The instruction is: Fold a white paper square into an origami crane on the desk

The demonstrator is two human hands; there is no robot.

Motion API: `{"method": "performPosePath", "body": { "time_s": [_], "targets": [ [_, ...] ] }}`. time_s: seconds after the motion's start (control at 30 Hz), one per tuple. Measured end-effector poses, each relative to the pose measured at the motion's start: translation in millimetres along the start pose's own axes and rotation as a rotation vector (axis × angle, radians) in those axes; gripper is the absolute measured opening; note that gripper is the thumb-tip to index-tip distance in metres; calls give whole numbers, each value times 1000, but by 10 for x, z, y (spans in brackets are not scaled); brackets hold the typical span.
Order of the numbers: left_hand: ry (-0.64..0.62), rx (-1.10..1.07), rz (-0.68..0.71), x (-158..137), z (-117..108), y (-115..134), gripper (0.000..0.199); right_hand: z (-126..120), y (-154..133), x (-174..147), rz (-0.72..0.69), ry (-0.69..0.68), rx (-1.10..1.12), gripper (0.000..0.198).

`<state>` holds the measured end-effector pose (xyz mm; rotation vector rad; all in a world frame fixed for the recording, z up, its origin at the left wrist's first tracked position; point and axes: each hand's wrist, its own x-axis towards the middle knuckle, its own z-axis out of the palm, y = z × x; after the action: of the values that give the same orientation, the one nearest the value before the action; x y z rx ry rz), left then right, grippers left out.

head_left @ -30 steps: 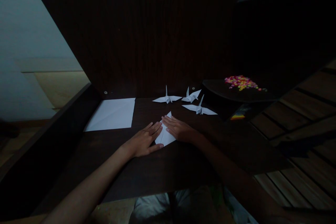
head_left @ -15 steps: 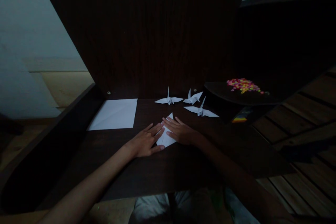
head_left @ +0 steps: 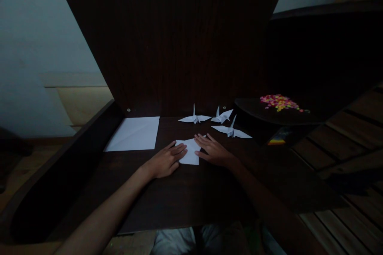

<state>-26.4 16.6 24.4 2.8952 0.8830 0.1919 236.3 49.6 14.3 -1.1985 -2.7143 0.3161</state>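
Note:
A partly folded piece of white paper lies on the dark desk between my hands. My left hand rests on its left side, fingers stretched out, the fingertips on the paper. On the right edge and upper right corner lies my right hand, its fingers spread flat. Parts of the paper are hidden under the fingers. Just beyond are three white origami cranes: one in the middle, one behind on the right, and a nearer one at the right.
A flat white sheet with a faint diagonal crease lies at the back left. Many small colourful pieces are heaped on a rounded shelf at right. A raised dark side panel borders the desk's left.
The paper has been turned, so its narrow tip now points to the upper right instead of away from me. My right hand has shifted slightly right. The view has tilted a little.

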Motion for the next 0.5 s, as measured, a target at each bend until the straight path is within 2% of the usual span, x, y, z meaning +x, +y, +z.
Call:
{"method": "performPosePath", "body": {
  "time_s": [0.1, 0.23, 0.5],
  "targets": [
    [1, 34, -24, 5, -16, -31, 52, -6, 82, -26, 31, -22, -3, 70],
    [31, 55, -67, 14, -11, -48, 40, -42, 193, -60, 70, 10, -15, 59],
    [106, 40, -92, 3, -13, -108, 37, -49, 289, -59, 148, 54, -60, 51]
  ]
}}
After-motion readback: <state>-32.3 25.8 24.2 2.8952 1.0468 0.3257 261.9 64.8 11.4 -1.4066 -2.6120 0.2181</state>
